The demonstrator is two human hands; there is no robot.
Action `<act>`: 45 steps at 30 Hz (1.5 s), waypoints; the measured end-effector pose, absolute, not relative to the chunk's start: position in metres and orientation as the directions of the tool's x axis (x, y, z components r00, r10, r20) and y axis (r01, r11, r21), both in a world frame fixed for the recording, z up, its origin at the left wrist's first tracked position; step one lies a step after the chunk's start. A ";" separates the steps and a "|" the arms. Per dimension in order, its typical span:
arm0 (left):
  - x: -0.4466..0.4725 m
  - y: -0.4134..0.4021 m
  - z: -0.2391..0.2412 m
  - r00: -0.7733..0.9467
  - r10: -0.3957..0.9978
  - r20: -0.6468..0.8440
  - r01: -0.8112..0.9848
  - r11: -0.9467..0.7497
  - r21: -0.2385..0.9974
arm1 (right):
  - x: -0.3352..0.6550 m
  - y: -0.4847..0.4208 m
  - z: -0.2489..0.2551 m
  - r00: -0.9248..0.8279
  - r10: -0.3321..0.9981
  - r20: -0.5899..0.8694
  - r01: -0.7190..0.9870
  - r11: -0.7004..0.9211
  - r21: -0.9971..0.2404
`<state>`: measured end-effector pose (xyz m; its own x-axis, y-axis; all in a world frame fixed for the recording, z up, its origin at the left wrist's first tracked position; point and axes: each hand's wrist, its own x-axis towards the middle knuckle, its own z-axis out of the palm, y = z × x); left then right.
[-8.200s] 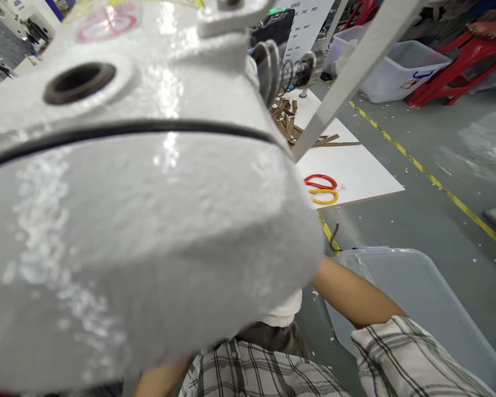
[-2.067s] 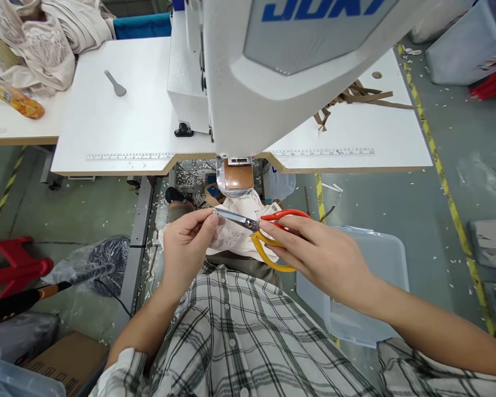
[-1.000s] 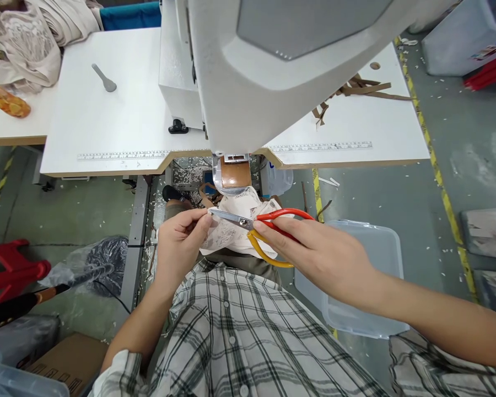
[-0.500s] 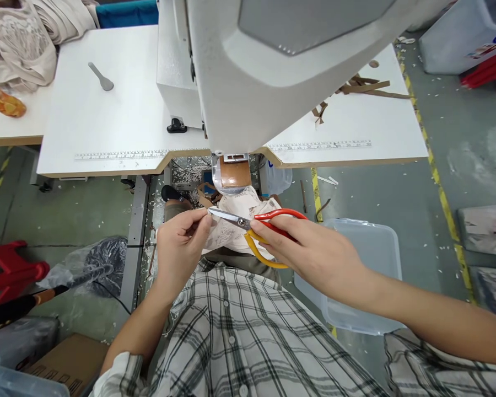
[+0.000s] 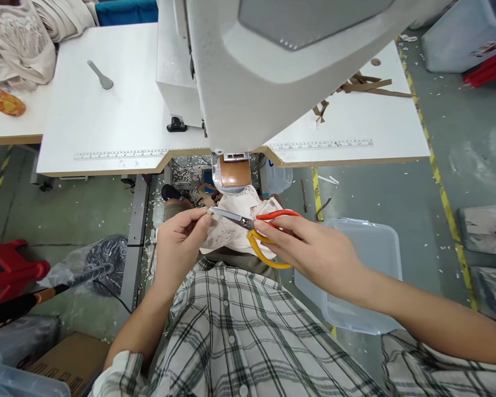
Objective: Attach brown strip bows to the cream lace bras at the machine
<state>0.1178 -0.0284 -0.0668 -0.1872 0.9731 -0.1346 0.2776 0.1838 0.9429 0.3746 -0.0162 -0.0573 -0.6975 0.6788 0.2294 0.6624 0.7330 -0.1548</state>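
Note:
My right hand [image 5: 314, 245] is closed around scissors [image 5: 240, 221] with one red and one yellow handle. Their blades look nearly together and point left. At the blade tips, the thumb and index finger of my left hand [image 5: 179, 237] are pinched on a small pale bit of material [image 5: 210, 212]; whether it belongs to the cloth behind is hidden. Cream lace fabric [image 5: 227, 234] lies bunched over my lap, below and behind the blades. Just beyond it, a brown plate [image 5: 235, 173] sits on the sewing machine's arm.
The white sewing machine [image 5: 231, 82] overhangs the table [image 5: 119, 121], which has a notched front edge. Brown strips [image 5: 366, 85] lie at the right, a grey spoon-shaped tool [image 5: 101, 76] at the left. A clear plastic bin [image 5: 364, 275] stands beneath my right forearm.
The scissors and my right hand have shifted very slightly right, and the blade tips now sit a little farther from my left fingertips. My left hand keeps its pinch in place.

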 end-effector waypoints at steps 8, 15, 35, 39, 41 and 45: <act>0.115 -0.025 -0.067 -0.144 0.936 -0.322 -0.117 0.307 0.945 | 0.383 -0.018 -0.069 -0.465 0.815 0.347 0.631 0.580 -0.515; 0.119 -0.018 -0.069 -0.127 0.857 -0.499 -0.370 0.426 0.826 | 0.372 -0.026 -0.078 -0.454 0.857 0.245 0.549 0.486 -0.680; 0.125 -0.020 -0.071 -0.127 0.858 -0.498 -0.433 0.404 0.806 | 0.351 -0.025 -0.091 -0.496 0.794 0.351 0.558 0.601 -0.573; 0.125 -0.020 -0.071 -0.136 0.867 -0.480 -0.395 0.397 0.829 | 0.352 -0.022 -0.090 -0.519 0.760 0.391 0.577 0.649 -0.496; 0.125 -0.019 -0.072 -0.150 0.873 -0.465 -0.382 0.382 0.841 | 0.353 -0.020 -0.088 -0.532 0.754 0.386 0.586 0.657 -0.474; 0.125 -0.017 -0.072 -0.153 0.872 -0.464 -0.368 0.386 0.846 | 0.356 -0.017 -0.087 -0.558 0.745 0.365 0.593 0.666 -0.452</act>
